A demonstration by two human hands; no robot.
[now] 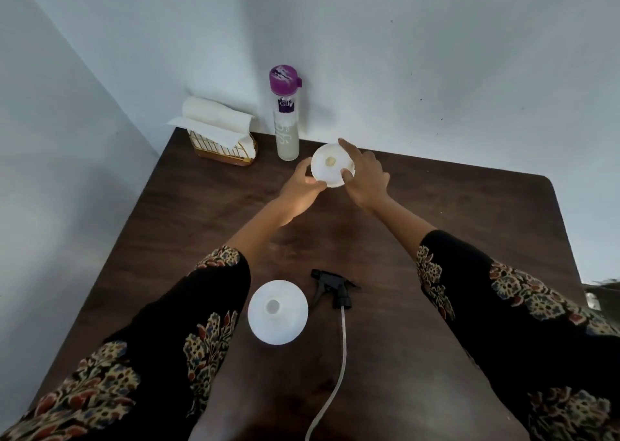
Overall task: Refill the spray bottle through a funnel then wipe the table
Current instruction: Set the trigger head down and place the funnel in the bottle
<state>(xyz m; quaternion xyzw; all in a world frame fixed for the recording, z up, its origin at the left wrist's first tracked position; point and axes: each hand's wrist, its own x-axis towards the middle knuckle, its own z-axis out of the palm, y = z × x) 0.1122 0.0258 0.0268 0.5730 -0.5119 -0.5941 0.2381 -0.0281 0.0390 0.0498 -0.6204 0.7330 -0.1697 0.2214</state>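
A white funnel (330, 163) is held over the far middle of the dark wooden table (453, 212). My left hand (302, 189) pinches its near left rim, and my right hand (365, 175) grips its right rim, index finger stretched along the far edge. The open white spray bottle (277, 311) stands near me, seen from above with its neck uncovered. Its black trigger head (332, 288) lies on the table just to the right, its clear tube (335, 373) trailing toward me. A tall bottle with a purple cap (286, 115) stands at the back.
A gold wire holder with white paper napkins (218, 131) sits at the table's back left corner, next to the tall bottle. Pale walls close the left and back sides. The table's right edge drops off at the far right.
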